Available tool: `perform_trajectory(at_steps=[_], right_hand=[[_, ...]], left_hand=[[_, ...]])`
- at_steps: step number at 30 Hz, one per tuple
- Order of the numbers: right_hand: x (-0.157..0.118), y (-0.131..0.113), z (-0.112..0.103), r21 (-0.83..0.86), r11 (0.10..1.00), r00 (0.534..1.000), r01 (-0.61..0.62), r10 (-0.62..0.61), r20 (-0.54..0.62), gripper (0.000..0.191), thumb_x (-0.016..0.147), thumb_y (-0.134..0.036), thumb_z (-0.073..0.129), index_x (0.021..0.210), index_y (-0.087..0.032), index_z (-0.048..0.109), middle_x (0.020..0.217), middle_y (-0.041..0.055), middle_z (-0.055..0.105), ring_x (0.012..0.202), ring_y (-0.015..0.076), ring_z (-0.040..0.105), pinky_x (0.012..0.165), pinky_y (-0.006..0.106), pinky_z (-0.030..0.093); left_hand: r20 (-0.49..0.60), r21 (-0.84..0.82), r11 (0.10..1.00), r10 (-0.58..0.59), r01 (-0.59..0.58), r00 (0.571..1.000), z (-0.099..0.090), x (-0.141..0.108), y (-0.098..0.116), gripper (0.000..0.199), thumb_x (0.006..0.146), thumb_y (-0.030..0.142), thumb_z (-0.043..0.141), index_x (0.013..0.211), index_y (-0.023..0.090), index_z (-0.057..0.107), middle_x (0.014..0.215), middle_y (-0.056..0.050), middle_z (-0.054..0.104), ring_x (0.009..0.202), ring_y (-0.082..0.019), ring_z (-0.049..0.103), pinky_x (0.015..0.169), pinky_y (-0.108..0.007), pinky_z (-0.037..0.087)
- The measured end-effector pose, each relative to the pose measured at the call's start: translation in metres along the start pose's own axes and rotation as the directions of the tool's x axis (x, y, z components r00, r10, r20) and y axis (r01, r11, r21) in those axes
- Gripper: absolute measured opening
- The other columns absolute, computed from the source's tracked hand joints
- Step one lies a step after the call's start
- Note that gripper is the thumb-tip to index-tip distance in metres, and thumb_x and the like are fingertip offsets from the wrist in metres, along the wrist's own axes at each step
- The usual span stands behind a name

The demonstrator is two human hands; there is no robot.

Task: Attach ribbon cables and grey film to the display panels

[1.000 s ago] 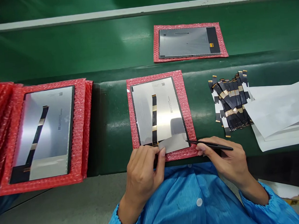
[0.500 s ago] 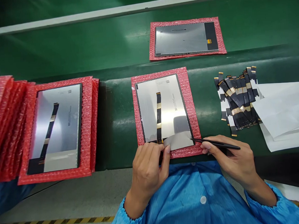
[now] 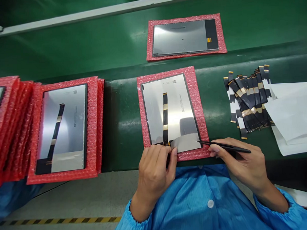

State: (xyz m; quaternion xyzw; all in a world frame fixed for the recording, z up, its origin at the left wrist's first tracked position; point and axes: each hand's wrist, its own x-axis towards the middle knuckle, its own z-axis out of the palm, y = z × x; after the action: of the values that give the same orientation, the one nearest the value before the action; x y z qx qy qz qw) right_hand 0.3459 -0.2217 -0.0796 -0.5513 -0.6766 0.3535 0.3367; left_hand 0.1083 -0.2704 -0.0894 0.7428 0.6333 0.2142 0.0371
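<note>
A flat display panel [image 3: 157, 108] with a silvery back lies on a pink bubble-wrap bag [image 3: 197, 92] in front of me. A black and gold flex cable [image 3: 165, 111] runs up its back. Along the panel's near edge, a grey tape strip [image 3: 185, 143] bows upward slightly. My left hand [image 3: 154, 165] is closed at the strip's left end, thumb against it; the curled fingers hide the cable's lower end. Black tweezers [image 3: 231, 147] are pinched in my right hand [image 3: 243, 162], their tips touching the strip's right end.
Left, a panel with cable and grey strip [image 3: 66, 163] tops stacked red bubble-wrap bags [image 3: 94, 131]. Another panel [image 3: 180, 39] lies on pink wrap at the back. Several loose flex cables [image 3: 252, 100] are heaped right, beside white sheets [image 3: 293, 112]. A blue sleeve shows far left.
The view has shifted slightly, so everything sits a little differently in the picture. Both hands keep their places at the strip, and the tweezer tips stay at its right end.
</note>
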Motion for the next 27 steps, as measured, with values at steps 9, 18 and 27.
perform_trajectory(at_steps=[9,18,27], right_hand=[[0.0012,-0.0003,-0.0003,-0.014,1.000,1.000,-0.021,0.021,-0.006,0.012,0.084,-0.036,0.070,0.090,-0.044,0.076,0.077,-0.0071,0.080,0.059,0.0207,0.077,0.052,0.031,0.065],[0.0006,-0.0006,0.0000,-0.007,1.000,1.000,-0.007,0.007,-0.007,0.009,0.085,-0.037,0.070,0.090,-0.039,0.076,0.077,-0.0067,0.080,0.059,0.0185,0.076,0.053,0.029,0.065],[0.0027,-0.0017,-0.0007,-0.038,0.999,1.000,0.014,-0.015,-0.012,0.011,0.084,-0.036,0.070,0.091,-0.043,0.076,0.078,-0.0094,0.080,0.060,0.0188,0.077,0.051,0.030,0.065]], left_hand=[[0.022,0.034,0.999,0.007,-0.008,1.000,-0.0010,0.0007,-0.0001,0.018,0.095,0.028,0.055,0.079,0.021,0.053,0.067,0.002,0.052,0.063,-0.015,0.044,0.064,-0.032,0.034],[0.031,0.060,0.998,0.017,-0.019,0.999,-0.0023,0.0024,0.0005,0.020,0.096,0.030,0.054,0.078,0.021,0.054,0.066,0.002,0.052,0.063,-0.015,0.044,0.063,-0.032,0.033],[0.039,0.114,0.992,0.049,-0.053,0.998,-0.0046,0.0042,0.0024,0.023,0.097,0.031,0.052,0.077,0.021,0.055,0.065,0.002,0.053,0.062,-0.015,0.045,0.063,-0.032,0.033]])
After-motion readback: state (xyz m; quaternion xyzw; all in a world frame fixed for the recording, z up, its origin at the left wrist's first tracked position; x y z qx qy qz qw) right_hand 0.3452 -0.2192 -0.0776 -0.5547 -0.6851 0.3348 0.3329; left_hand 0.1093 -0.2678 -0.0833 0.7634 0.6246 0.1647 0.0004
